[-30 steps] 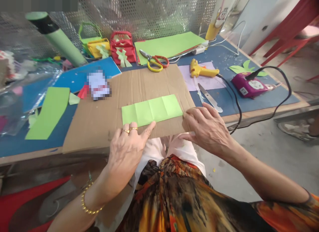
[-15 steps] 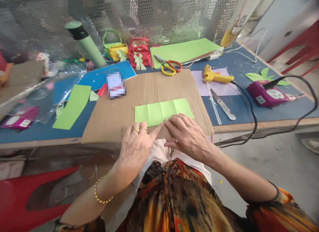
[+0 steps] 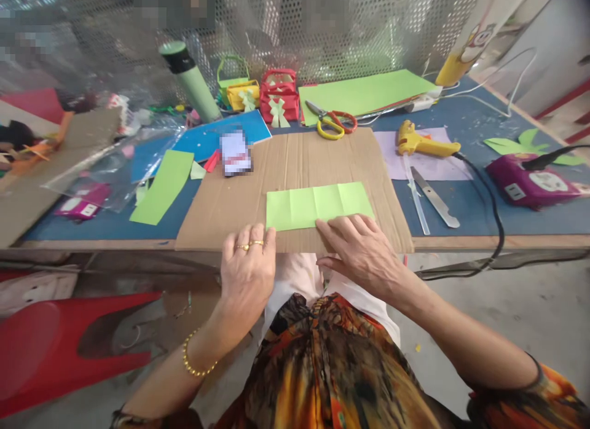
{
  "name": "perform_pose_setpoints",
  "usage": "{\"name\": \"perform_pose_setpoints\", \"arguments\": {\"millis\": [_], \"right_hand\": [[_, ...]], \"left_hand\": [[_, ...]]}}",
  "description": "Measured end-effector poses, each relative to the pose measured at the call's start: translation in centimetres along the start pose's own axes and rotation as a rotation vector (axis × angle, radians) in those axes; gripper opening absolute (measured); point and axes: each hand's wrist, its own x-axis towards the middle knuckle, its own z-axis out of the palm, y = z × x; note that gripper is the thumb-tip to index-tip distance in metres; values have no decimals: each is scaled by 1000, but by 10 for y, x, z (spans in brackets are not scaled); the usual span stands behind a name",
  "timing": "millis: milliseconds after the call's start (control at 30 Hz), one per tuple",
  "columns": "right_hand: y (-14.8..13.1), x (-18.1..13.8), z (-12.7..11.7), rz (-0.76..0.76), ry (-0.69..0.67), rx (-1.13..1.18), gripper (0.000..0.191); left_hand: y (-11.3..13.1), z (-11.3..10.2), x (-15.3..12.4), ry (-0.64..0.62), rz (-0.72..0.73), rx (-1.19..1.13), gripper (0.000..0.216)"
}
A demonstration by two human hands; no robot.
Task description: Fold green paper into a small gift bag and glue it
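Observation:
A light green paper strip [image 3: 302,206] with several upright crease lines lies on a brown cardboard sheet [image 3: 216,211]. My left hand [image 3: 249,266], with rings on it, rests palm down at the cardboard's front edge, its fingers stretched out beside the strip's lower left corner. Over the strip's lower right part lies my right hand [image 3: 362,254], fingers extended and touching its front edge. Neither hand grips anything. Behind the strip, scissors [image 3: 330,123] with red and yellow handles lie on the cardboard's far edge.
On the right are a yellow glue gun [image 3: 431,146], a knife blade [image 3: 436,198] and a purple power box [image 3: 530,180] with black cable. A phone [image 3: 236,152], green paper piece [image 3: 163,186] and bottle [image 3: 196,85] stand or lie left. Small paper bags [image 3: 279,100] sit behind.
My left hand has drawn away leftward from the right hand, its thumb no longer stretched along the strip's front edge. The right hand stays at the strip. The view has shifted left.

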Motion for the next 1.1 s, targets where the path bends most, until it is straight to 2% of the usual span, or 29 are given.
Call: {"name": "perform_pose_setpoints", "arguments": {"millis": [200,333,833,933,1100], "right_hand": [[-2,1,-1,15,-8,-11,51],[-2,1,-1,26,-30,11,50],[-5,3,-5,30,-48,-25,41],[-6,4,-5,24,-47,-46,41],[-8,6,-5,40,-60,-63,44]], "left_hand": [[21,5,23,-3,69,-90,36],[30,5,26,37,129,-74,36],[-1,-1,-1,-11,89,58,32],[2,-3,3,-24,64,-23,33],[15,2,19,66,112,-230,31]]}}
